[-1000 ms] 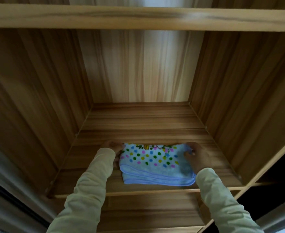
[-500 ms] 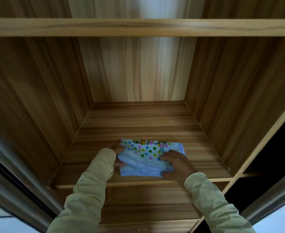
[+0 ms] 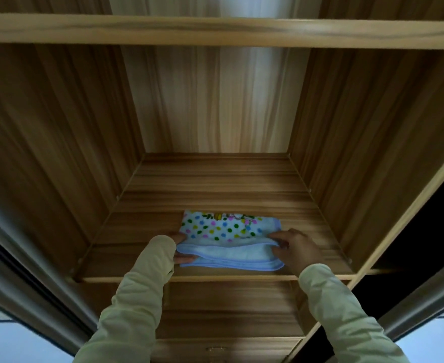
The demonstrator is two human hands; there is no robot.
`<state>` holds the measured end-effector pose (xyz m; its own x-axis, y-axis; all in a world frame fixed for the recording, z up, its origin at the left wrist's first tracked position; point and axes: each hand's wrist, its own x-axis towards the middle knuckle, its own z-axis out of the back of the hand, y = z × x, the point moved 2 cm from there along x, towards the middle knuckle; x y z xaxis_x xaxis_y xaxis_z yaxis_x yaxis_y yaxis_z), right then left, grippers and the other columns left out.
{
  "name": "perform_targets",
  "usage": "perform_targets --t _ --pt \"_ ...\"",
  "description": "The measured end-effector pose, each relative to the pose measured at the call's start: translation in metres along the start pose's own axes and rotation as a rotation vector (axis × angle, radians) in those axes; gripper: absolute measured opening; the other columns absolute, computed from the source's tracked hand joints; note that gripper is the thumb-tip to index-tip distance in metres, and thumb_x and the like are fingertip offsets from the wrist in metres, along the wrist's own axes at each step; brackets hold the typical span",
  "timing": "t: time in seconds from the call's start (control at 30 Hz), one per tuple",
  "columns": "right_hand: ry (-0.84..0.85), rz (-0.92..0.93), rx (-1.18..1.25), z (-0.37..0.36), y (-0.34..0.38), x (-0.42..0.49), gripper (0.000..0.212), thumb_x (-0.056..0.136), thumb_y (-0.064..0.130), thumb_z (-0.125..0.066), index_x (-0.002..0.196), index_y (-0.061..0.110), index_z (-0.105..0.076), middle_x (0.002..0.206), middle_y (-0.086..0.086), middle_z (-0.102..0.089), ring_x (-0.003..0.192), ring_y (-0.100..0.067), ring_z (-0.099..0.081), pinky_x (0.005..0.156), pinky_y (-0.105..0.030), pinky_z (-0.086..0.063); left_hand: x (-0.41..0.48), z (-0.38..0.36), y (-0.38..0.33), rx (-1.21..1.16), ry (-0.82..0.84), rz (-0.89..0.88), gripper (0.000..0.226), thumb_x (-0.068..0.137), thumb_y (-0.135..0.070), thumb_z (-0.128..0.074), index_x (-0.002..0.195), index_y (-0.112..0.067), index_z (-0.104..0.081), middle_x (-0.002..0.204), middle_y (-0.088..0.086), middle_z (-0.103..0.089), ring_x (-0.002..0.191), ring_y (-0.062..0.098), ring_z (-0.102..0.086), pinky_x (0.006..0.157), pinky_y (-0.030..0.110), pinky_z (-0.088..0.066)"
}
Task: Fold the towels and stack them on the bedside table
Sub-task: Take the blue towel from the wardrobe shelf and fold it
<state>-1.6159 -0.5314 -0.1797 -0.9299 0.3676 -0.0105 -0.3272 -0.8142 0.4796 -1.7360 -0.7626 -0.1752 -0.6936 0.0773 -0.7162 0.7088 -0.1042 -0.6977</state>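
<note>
One folded polka-dot towel [image 3: 223, 231]; left hand [image 3: 180, 236], right hand [image 3: 294, 248] pinch ends.

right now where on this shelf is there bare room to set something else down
Widest bare patch: the shelf between the folded towel and the back panel. Narrower strips lie between the left hand and left wall, and right hand and right wall. Front centre is crowded: both hands grip the towel.

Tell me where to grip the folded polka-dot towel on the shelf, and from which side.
Take the polka-dot towel at its two short ends, coming from left and right, thumbs on top, fingers under. It lies flat in stacked layers, so clamping both ends likely keeps the fold.
</note>
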Motion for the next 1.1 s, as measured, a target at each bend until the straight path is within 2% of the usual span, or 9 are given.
perform_targets --t 0.07,0.23,0.43,0.6,0.67,0.73,0.9,1.0,1.1 --pt "0.080 0.041 0.006 -0.005 0.000 -0.005 0.044 0.075 0.015 -0.068 0.118 0.023 -0.063 0.097 0.001 -0.048 0.106 -0.028 -0.055 0.090 -0.022 -0.039 -0.001 0.000 0.000 -0.016 -0.037 -0.004 0.050 0.090 -0.007 -0.054 0.136 -0.003 -0.035 0.144 0.023 -0.031 0.124 0.046 -0.041 0.084 0.045 -0.054" --pt "0.121 0.139 -0.088 -0.008 -0.001 -0.011 0.060 0.072 0.022 -0.070 0.129 0.026 -0.052 0.124 -0.003 -0.051 0.117 -0.027 -0.046 0.101 -0.027 -0.035 0.000 -0.003 0.000 -0.022 -0.048 -0.009 0.053 0.090 -0.008 -0.054 0.138 -0.007 -0.033 0.146 0.021 -0.027 0.125 0.047 -0.038 0.100 0.054 -0.041" --pt "-0.062 0.120 -0.149 0.007 0.014 -0.016 0.036 0.080 0.023 -0.061 0.117 0.026 -0.060 0.111 -0.002 -0.064 0.111 -0.021 -0.052 0.091 -0.027 -0.041 -0.001 -0.002 0.001 0.015 -0.051 -0.012 0.051 0.088 -0.010 -0.057 0.135 -0.004 -0.037 0.143 0.023 -0.033 0.122 0.046 -0.043 0.088 0.046 -0.052" --pt "-0.159 0.112 -0.140 0.027 0.015 -0.021 0.027 0.079 0.019 -0.061 0.105 0.021 -0.068 0.090 0.000 -0.062 0.108 -0.021 -0.056 0.089 -0.026 -0.040 0.003 -0.004 0.002 0.099 -0.071 0.000 0.051 0.088 -0.011 -0.058 0.134 -0.005 -0.036 0.138 0.025 -0.040 0.119 0.044 -0.048 0.025 0.032 -0.044" --pt "-0.105 0.110 -0.155 0.026 0.009 -0.019 0.025 0.077 0.018 -0.061 0.101 0.020 -0.070 0.097 -0.003 -0.066 0.110 -0.021 -0.055 0.092 -0.026 -0.039 0.009 -0.005 0.001 0.077 -0.084 0.005 0.052 0.089 -0.010 -0.057 0.135 -0.005 -0.035 0.140 0.023 -0.038 0.122 0.044 -0.045 0.047 0.030 -0.056" --pt "0.005 0.130 -0.251 0.019 0.005 -0.017 0.026 0.078 0.023 -0.058 0.101 0.026 -0.070 0.106 0.001 -0.067 0.113 -0.018 -0.052 0.094 -0.025 -0.039 0.012 -0.003 0.001 0.076 -0.093 0.019 0.057 0.089 -0.010 -0.057 0.139 -0.007 -0.030 0.144 0.022 -0.032 0.126 0.045 -0.039 0.087 0.045 -0.052" --pt "0.089 0.159 -0.220 0.012 0.003 -0.015 0.047 0.075 0.046 -0.032 0.096 0.030 -0.071 0.109 0.008 -0.067 0.108 -0.018 -0.053 0.091 -0.029 -0.041 0.017 -0.003 -0.002 0.391 -0.229 -0.124 0.051 0.089 -0.022 -0.056 0.132 -0.004 -0.036 0.133 0.025 -0.043 0.117 0.045 -0.047 0.095 0.051 -0.047" --pt "-0.056 0.198 -0.044 0.014 0.009 -0.006 0.070 0.065 0.047 -0.016 0.104 0.024 -0.070 0.113 0.001 -0.067 0.110 -0.022 -0.054 0.096 -0.029 -0.041 0.014 -0.004 -0.009 0.715 -0.402 -0.446 0.041 0.089 -0.029 -0.053 0.123 -0.006 -0.050 0.125 0.020 -0.053 0.114 0.038 -0.052 0.100 0.046 -0.042" --pt "-0.085 0.222 0.026 0.001 0.029 0.006 0.067 0.073 0.036 -0.020 0.124 0.016 -0.059 0.130 -0.005 -0.057 0.124 -0.023 -0.047 0.107 -0.028 -0.032 0.003 -0.030 -0.009 0.987 -0.382 -0.787 0.044 0.092 -0.028 -0.047 0.134 -0.017 -0.042 0.145 0.010 -0.037 0.133 0.029 -0.033 0.111 0.035 -0.028"
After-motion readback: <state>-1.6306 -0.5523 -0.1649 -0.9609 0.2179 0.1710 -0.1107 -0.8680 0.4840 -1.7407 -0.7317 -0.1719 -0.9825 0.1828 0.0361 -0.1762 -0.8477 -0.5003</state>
